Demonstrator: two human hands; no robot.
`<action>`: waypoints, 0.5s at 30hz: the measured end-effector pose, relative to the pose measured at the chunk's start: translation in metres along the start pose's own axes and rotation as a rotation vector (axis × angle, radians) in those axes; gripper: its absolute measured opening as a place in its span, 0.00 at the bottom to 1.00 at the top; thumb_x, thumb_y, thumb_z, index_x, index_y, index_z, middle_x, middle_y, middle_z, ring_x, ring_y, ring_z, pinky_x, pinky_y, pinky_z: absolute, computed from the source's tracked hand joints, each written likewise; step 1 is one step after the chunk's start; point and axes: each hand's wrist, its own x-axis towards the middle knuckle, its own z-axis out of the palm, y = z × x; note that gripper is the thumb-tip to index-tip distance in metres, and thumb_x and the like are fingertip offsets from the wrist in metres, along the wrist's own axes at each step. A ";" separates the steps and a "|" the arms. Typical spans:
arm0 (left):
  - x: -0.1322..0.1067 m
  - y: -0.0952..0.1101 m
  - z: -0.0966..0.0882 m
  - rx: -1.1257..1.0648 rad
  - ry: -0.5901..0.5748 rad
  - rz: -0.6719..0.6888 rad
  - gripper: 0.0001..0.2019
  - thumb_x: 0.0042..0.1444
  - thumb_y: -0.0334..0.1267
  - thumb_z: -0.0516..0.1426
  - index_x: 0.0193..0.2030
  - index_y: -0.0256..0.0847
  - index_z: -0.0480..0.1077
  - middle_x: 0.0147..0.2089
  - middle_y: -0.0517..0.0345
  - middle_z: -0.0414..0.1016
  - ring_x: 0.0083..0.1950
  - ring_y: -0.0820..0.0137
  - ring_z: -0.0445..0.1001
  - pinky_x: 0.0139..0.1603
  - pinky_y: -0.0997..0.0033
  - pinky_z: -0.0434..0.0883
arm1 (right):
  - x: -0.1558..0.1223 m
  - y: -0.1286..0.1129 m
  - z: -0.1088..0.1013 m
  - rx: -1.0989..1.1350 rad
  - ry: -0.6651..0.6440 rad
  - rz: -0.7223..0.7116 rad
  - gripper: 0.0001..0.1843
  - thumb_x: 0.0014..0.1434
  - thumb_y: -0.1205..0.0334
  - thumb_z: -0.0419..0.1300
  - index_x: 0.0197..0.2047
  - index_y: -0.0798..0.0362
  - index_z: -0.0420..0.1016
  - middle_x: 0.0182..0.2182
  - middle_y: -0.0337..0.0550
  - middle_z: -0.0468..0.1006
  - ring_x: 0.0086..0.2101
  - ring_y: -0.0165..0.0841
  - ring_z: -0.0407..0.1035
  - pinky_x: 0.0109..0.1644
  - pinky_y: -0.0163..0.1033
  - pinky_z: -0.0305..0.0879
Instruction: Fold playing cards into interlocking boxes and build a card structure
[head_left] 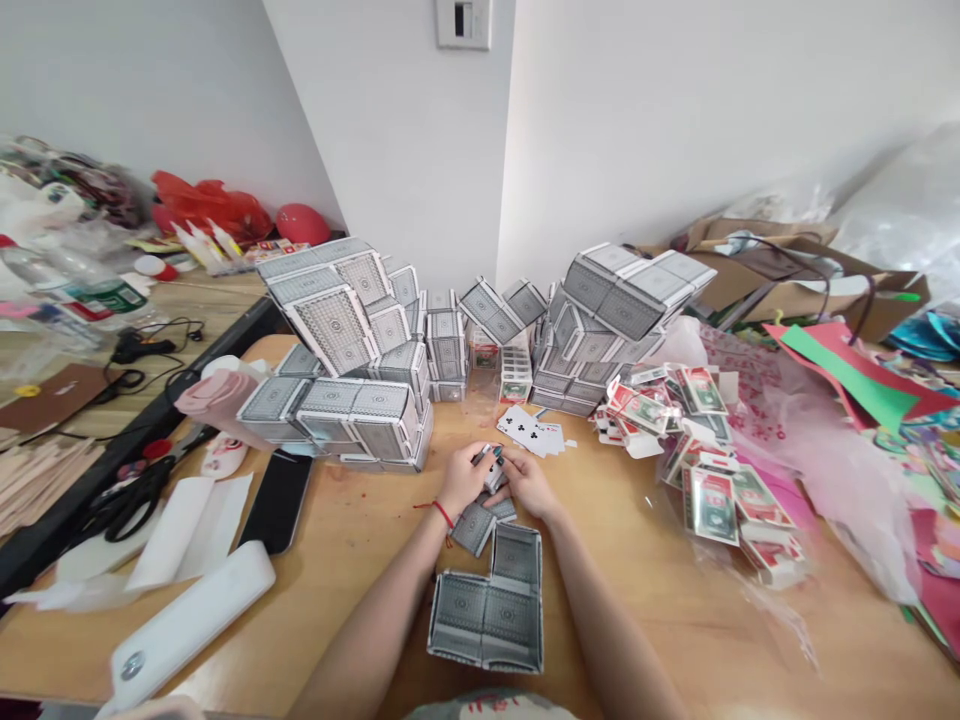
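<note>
My left hand (463, 478) and my right hand (529, 485) meet at the middle of the wooden table (375, 560), both pinching a small grey-backed playing-card piece (492, 472). Just below my hands lies a card box shape (474, 527), partly under my fingers. Nearer me sits a joined block of grey-backed cards (486, 612). A fan of face-up spade cards (530, 430) lies just beyond my right hand. Behind it rise large stacked structures of card boxes (352, 360), some tilted. A red string circles my left wrist (442, 513).
Black scissors (131, 500), a black phone (277, 500) and a white power bank (187, 625) lie left. A clear bag of banknote-printed card packs (697, 450) and pink film (795, 440) lie right. Coloured paper (862, 380) and a cardboard box (795, 270) lie beyond.
</note>
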 end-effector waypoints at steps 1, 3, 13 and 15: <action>0.000 0.000 0.001 0.011 0.006 0.003 0.12 0.51 0.38 0.51 0.39 0.38 0.71 0.37 0.54 0.75 0.34 0.71 0.71 0.34 0.74 0.65 | 0.000 0.001 0.000 -0.006 0.001 -0.002 0.16 0.54 0.55 0.53 0.44 0.54 0.66 0.31 0.42 0.70 0.25 0.31 0.71 0.21 0.38 0.73; 0.000 -0.001 0.002 0.038 0.021 0.005 0.11 0.51 0.38 0.51 0.37 0.38 0.71 0.36 0.54 0.75 0.34 0.71 0.71 0.34 0.74 0.65 | 0.001 0.002 0.000 -0.016 0.005 -0.002 0.16 0.54 0.55 0.52 0.43 0.55 0.67 0.31 0.42 0.70 0.23 0.29 0.70 0.20 0.38 0.73; 0.001 -0.006 0.008 0.112 0.093 -0.027 0.14 0.52 0.41 0.49 0.21 0.37 0.65 0.19 0.62 0.64 0.23 0.76 0.61 0.23 0.77 0.55 | -0.001 0.009 0.005 -0.181 0.136 -0.055 0.18 0.53 0.52 0.51 0.42 0.55 0.68 0.27 0.39 0.71 0.15 0.27 0.68 0.12 0.29 0.62; 0.000 -0.006 0.009 0.141 0.123 -0.023 0.14 0.53 0.41 0.47 0.21 0.37 0.64 0.20 0.62 0.64 0.23 0.76 0.61 0.24 0.77 0.55 | 0.000 0.011 0.006 -0.200 0.161 -0.059 0.18 0.53 0.52 0.50 0.43 0.55 0.68 0.29 0.41 0.73 0.15 0.27 0.68 0.11 0.29 0.60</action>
